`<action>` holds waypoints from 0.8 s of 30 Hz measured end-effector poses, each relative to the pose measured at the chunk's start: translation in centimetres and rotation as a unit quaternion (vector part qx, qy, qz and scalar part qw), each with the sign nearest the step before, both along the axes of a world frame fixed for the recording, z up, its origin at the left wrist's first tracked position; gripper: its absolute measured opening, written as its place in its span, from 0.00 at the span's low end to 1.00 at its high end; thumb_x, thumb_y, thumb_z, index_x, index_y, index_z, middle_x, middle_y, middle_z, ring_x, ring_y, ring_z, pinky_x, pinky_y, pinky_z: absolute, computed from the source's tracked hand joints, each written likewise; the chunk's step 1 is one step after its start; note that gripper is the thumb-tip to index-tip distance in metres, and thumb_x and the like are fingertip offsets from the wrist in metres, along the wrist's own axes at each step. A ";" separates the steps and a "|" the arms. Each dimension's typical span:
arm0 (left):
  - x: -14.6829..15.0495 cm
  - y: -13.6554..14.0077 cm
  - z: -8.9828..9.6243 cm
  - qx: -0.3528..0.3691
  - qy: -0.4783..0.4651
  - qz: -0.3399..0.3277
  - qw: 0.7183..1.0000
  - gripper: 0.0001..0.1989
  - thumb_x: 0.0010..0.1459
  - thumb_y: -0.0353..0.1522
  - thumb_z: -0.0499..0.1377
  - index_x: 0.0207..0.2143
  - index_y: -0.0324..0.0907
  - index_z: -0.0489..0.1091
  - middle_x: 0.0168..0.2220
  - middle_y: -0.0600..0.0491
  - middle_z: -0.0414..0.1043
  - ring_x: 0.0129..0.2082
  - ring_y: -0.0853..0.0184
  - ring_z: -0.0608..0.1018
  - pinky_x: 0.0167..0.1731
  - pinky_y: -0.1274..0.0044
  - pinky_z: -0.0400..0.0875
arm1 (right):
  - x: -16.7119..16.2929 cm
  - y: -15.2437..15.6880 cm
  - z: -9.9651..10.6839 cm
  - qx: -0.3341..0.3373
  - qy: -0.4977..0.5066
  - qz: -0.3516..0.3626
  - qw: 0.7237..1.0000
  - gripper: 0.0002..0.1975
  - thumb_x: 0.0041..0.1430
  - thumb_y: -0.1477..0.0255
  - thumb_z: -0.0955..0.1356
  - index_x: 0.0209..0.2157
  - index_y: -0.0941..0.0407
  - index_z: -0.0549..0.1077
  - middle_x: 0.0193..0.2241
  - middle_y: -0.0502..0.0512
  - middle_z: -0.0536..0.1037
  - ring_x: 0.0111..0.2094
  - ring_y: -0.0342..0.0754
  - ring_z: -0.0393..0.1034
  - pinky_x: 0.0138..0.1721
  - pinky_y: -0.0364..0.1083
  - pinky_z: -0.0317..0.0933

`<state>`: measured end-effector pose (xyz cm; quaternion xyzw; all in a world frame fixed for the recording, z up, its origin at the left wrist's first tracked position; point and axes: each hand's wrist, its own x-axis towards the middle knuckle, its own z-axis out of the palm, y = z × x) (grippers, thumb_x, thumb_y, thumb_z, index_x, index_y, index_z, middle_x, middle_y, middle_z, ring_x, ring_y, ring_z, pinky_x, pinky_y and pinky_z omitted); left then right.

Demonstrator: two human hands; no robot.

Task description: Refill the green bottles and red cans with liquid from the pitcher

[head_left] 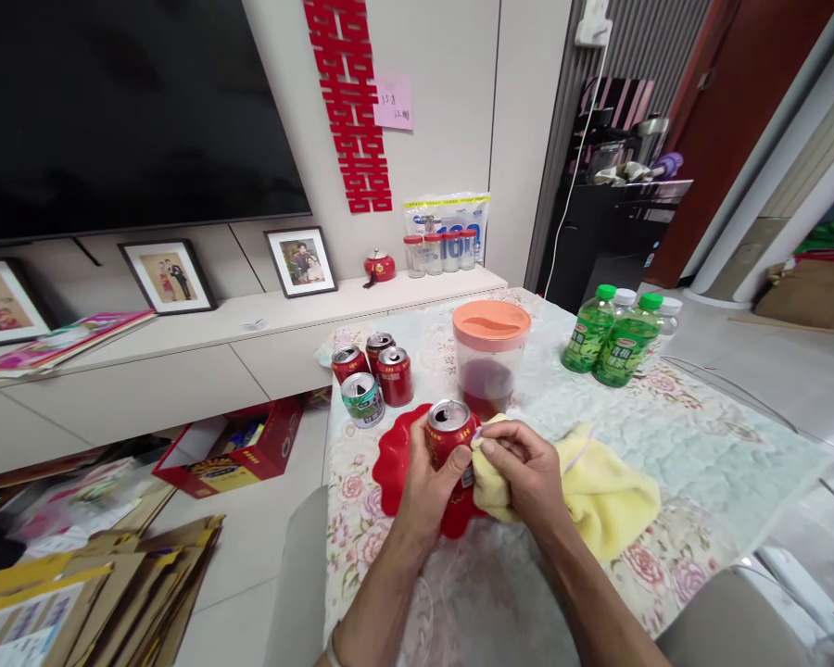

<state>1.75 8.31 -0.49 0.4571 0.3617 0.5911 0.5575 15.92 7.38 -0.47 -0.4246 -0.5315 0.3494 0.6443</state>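
An opened red drink can (451, 419) is held upright in my left hand (427, 472), fingers wrapped round its side. My right hand (526, 463) pinches a yellow cloth (610, 491) against the can's right side; the rest of the cloth trails over the table to the right. Below the can lies a red scalloped tray (394, 454), partly hidden by my hands. Just behind stands a clear pitcher (492, 357) with an orange lid and dark liquid inside. To the left are several red cans (396, 378) and a green-and-white can (362, 400), all standing.
Green-capped bottles (625, 345) and white-capped ones stand at the table's right. The floral tablecloth (729, 445) covers the table. Behind it, a white cabinet (250, 347) bears framed photos and glass jars (441, 255). Flattened cardboard (139, 584) and a red box (233, 449) lie on the floor at left.
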 end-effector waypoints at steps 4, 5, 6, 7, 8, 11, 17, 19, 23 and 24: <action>0.0 0.1 -0.2 0.003 0.006 -0.057 0.998 0.36 0.52 0.46 0.73 0.58 0.46 0.63 0.56 0.44 0.76 0.57 0.51 0.78 0.59 0.62 0.71 | 0.2 -0.2 0.6 0.061 0.018 -0.020 0.998 0.05 0.63 0.66 0.72 0.38 0.53 0.78 0.38 0.57 0.83 0.40 0.50 0.79 0.41 0.48 0.73; 0.0 0.0 -0.2 0.004 0.006 -0.064 0.998 0.37 0.53 0.46 0.73 0.59 0.47 0.62 0.57 0.44 0.75 0.58 0.51 0.77 0.60 0.62 0.70 | 0.3 -0.3 0.9 0.079 0.009 -0.014 0.997 0.04 0.63 0.68 0.72 0.38 0.53 0.79 0.39 0.58 0.83 0.43 0.51 0.79 0.45 0.49 0.73; 0.0 0.0 -0.3 0.002 0.002 -0.072 0.997 0.36 0.55 0.45 0.72 0.61 0.48 0.61 0.59 0.45 0.74 0.60 0.51 0.76 0.60 0.63 0.69 | 0.4 -0.4 1.2 0.095 -0.007 -0.004 0.995 0.04 0.63 0.69 0.72 0.39 0.52 0.80 0.40 0.58 0.83 0.45 0.52 0.78 0.48 0.51 0.72; 0.0 -0.1 -0.3 -0.002 -0.006 -0.081 0.997 0.36 0.57 0.44 0.71 0.62 0.49 0.60 0.60 0.45 0.73 0.61 0.52 0.75 0.61 0.63 0.69 | 0.4 -0.5 1.4 0.109 -0.026 0.006 0.994 0.05 0.62 0.70 0.73 0.39 0.52 0.82 0.41 0.58 0.83 0.47 0.53 0.78 0.50 0.52 0.71; 0.0 -0.2 -0.3 -0.005 -0.017 -0.088 0.996 0.35 0.59 0.43 0.70 0.63 0.50 0.59 0.61 0.46 0.73 0.62 0.53 0.75 0.61 0.64 0.69 | 0.5 -0.5 1.7 0.121 -0.046 0.014 0.991 0.06 0.61 0.72 0.73 0.40 0.51 0.83 0.41 0.58 0.83 0.47 0.54 0.78 0.52 0.53 0.70; 0.0 -0.3 -0.2 -0.003 -0.050 -0.097 0.994 0.33 0.59 0.40 0.70 0.62 0.51 0.59 0.60 0.49 0.73 0.59 0.56 0.76 0.58 0.66 0.71 | 0.3 -0.4 1.8 0.141 -0.084 -0.002 0.986 0.09 0.60 0.76 0.73 0.39 0.49 0.85 0.41 0.58 0.81 0.45 0.52 0.77 0.51 0.52 0.69; 0.1 -0.4 0.4 0.018 -0.052 -0.082 0.995 0.35 0.54 0.39 0.73 0.59 0.50 0.60 0.57 0.49 0.73 0.57 0.56 0.76 0.58 0.65 0.70 | 0.3 -0.1 1.2 0.124 -0.067 -0.078 0.987 0.07 0.60 0.74 0.73 0.39 0.51 0.84 0.38 0.56 0.80 0.41 0.50 0.76 0.45 0.49 0.70; 0.1 -0.6 0.5 0.024 -0.039 -0.092 0.995 0.36 0.53 0.39 0.74 0.59 0.49 0.60 0.57 0.49 0.73 0.58 0.54 0.76 0.59 0.64 0.70 | 0.5 0.0 1.2 0.100 -0.050 -0.088 0.990 0.05 0.62 0.73 0.72 0.38 0.52 0.83 0.37 0.55 0.82 0.39 0.50 0.77 0.40 0.47 0.70; 0.1 -0.8 0.7 0.042 -0.020 -0.126 0.991 0.37 0.52 0.40 0.74 0.59 0.49 0.60 0.57 0.46 0.72 0.59 0.51 0.75 0.60 0.61 0.70 | 0.8 0.1 1.4 0.060 -0.030 -0.087 0.994 0.06 0.67 0.70 0.70 0.40 0.54 0.82 0.34 0.55 0.83 0.32 0.48 0.77 0.30 0.45 0.69; 0.2 -0.7 0.7 0.044 -0.019 -0.128 0.991 0.37 0.52 0.41 0.74 0.59 0.49 0.60 0.58 0.46 0.72 0.59 0.51 0.75 0.60 0.60 0.70 | 0.8 0.1 1.5 0.060 -0.032 -0.085 0.994 0.07 0.67 0.70 0.70 0.41 0.54 0.82 0.34 0.55 0.83 0.32 0.48 0.77 0.31 0.45 0.69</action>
